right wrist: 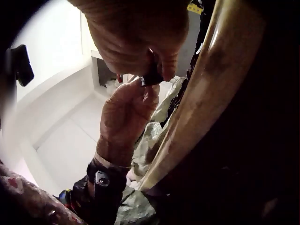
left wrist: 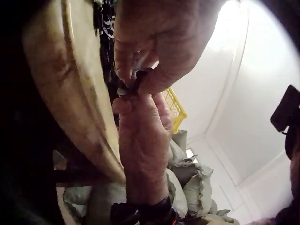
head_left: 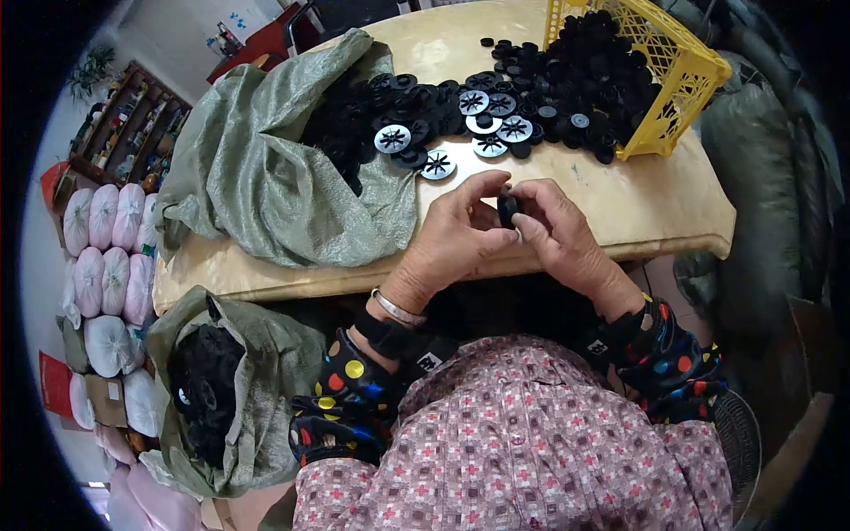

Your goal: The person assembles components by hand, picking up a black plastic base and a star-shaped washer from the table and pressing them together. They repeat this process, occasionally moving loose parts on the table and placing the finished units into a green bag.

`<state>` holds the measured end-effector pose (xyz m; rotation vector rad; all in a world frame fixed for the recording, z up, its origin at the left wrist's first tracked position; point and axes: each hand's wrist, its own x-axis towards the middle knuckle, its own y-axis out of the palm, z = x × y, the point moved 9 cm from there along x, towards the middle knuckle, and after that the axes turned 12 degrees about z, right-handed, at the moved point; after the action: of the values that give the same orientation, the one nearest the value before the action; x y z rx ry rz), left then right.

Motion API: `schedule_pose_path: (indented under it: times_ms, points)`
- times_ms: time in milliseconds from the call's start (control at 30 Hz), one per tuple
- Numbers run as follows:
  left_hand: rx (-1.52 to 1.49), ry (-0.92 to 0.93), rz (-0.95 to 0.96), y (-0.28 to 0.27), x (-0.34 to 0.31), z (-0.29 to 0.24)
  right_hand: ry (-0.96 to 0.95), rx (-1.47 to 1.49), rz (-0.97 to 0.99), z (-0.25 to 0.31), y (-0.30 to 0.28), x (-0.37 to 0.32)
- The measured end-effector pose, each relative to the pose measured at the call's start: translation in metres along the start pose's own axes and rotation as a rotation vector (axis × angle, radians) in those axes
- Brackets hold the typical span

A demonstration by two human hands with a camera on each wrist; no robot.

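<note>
In the head view both hands meet above the table's near edge, around a small round black plastic piece [head_left: 508, 209]. My left hand [head_left: 450, 232] pinches it from the left between thumb and bent fingers. From the other side, the thumb and fingers of my right hand [head_left: 563, 237] grip it too. In the right wrist view the dark piece [right wrist: 151, 75] shows between the fingertips, mostly covered by them. Just beyond the hands lie silver-faced slotted discs [head_left: 438, 165] and a heap of black round parts [head_left: 416, 111].
A yellow plastic crate [head_left: 677, 84], tipped on its side, has black parts spilling onto the table [head_left: 637, 195]. A green woven sack [head_left: 283, 168] lies across the table's left side. Another open sack [head_left: 266, 354] with black parts stands below left. Stuffed sacks [head_left: 753, 186] line the right.
</note>
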<state>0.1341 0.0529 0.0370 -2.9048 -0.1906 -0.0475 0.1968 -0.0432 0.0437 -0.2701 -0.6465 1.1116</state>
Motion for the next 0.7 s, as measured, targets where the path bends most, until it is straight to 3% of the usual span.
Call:
schedule_pose_path:
  times_ms: [133,200,233,300,533,700]
  points:
    - [-0.053,0.101,0.048,0.002,-0.007,-0.009,0.141,0.460,0.001,-0.003,0.006,-0.004]
    - [-0.146,0.198,0.015,-0.003,-0.012,-0.009,0.126,0.515,0.000,0.000,0.007,-0.004]
    - [-0.143,0.198,0.014,-0.004,-0.014,-0.010,-0.014,0.313,-0.010,0.016,0.003,-0.001]
    - [-0.428,0.135,0.022,-0.004,-0.016,0.000,-0.270,-0.032,-0.043,0.044,-0.002,-0.002]
    - [-0.634,0.082,0.047,0.006,-0.023,0.006,-0.334,-0.205,-0.021,0.057,0.001,-0.009]
    - [-0.374,0.111,-0.046,0.002,-0.027,0.000,-0.253,-0.109,-0.071,0.046,-0.001,-0.012]
